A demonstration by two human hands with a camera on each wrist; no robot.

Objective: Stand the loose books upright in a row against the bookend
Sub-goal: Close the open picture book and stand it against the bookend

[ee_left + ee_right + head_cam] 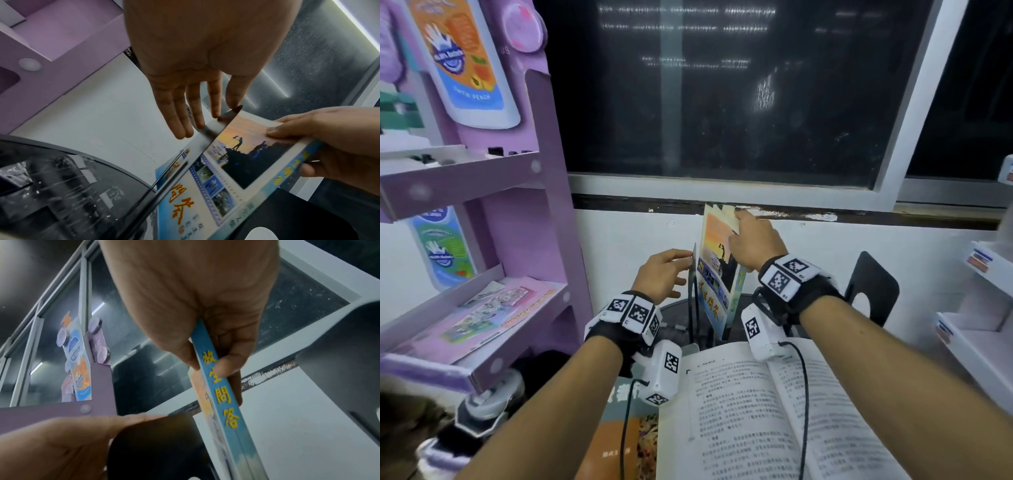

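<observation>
A blue book (pixel 717 270) with a sunset cover stands upright on the dark round table (pixel 674 308). My right hand (pixel 738 228) grips its top corner, thumb on the cover and fingers behind. In the right wrist view my right hand (pixel 209 365) pinches the blue spine (pixel 224 402) with yellow characters. A thin black bookend (pixel 693 274) stands just left of the book. My left hand (pixel 681 269) rests its straight fingers (pixel 197 116) against the bookend's (pixel 213 129) top edge. An open book (pixel 774 411) lies flat in front, with an orange-covered book (pixel 626 431) beside it.
A purple display rack (pixel 524 192) with leaflets stands close on the left. A second black bookend (pixel 873 284) stands at the right. White shelving (pixel 976 329) is at the far right. A white wall and dark window (pixel 722 102) are directly behind the table.
</observation>
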